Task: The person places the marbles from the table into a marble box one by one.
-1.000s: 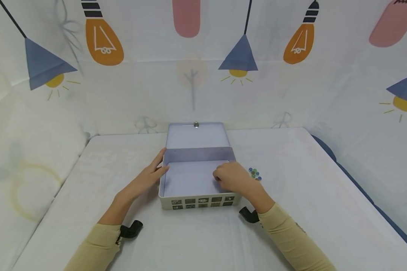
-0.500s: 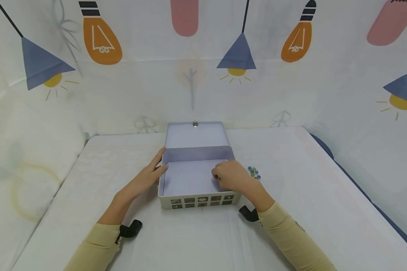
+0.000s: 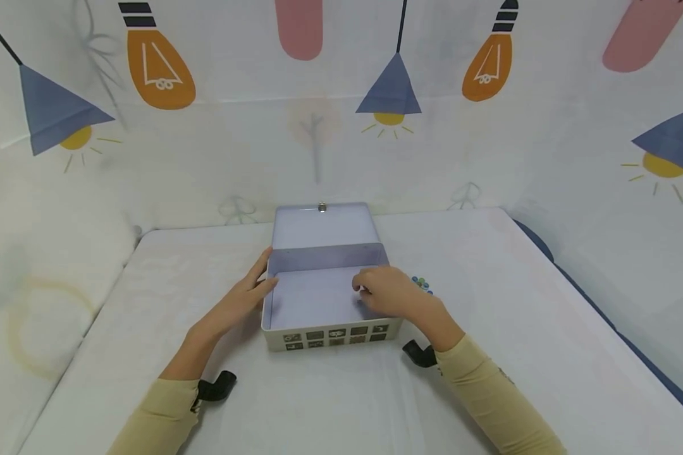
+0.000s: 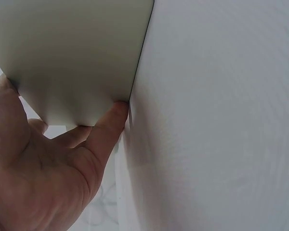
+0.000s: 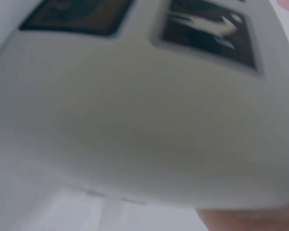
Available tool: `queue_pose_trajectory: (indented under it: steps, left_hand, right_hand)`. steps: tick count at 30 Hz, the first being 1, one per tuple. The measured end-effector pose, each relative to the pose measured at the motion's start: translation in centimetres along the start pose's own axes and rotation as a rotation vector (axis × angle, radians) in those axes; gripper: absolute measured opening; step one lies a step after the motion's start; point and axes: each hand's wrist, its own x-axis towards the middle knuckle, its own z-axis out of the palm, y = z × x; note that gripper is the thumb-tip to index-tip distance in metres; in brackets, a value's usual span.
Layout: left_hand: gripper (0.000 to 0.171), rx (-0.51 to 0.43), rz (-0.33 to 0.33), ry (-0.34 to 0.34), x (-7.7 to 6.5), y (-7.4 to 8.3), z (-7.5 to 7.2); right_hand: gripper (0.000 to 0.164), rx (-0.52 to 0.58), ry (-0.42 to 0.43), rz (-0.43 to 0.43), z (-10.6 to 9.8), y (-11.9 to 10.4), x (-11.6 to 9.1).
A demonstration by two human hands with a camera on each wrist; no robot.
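In the middle of the white surface point(image 3: 319, 411), seen from the head view, your box point(image 3: 313, 297) stands in front of you with its lid point(image 3: 324, 226) tipped back on the far side and a small metal clasp point(image 3: 322, 207) at the lid's top edge. Your left grip point(image 3: 239, 303) holds the box's left side, thumb at the rim and the other fingers along the outside. Your right grip point(image 3: 384, 291) is over the right part of the box, fingers bent; you cannot tell from here whether they hold anything. Just beyond that wrist, beside the box, small blue and green pieces point(image 3: 425, 285) lie partly hidden. In the left wrist view, one of your fingertips touches the plain outer wall low down, near the surface. In the right wrist view, the blurred patterned wall, with its dark picture squares point(image 5: 209, 31), fills most of the frame, and only some skin shows at lower right.
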Motion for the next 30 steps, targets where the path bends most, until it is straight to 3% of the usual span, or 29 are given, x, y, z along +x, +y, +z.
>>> queue_pose_trajectory:
  steps: [4,16,30]
  left_hand:
    - [0.066,-0.001,0.003,0.0,0.2,0.0,0.0]
    - [0.067,-0.007,0.005,0.004,0.6,-0.2,0.1]
    - [0.07,0.005,-0.003,0.019,0.9,-0.3,0.3]
  right_hand:
    - [0.023,0.078,0.007,0.032,-1.2,0.8,-0.1]
    - [0.019,0.144,0.189,0.052,-3.9,4.0,-1.2]
    - [0.021,0.145,0.176,0.155,-4.8,7.5,-2.5]
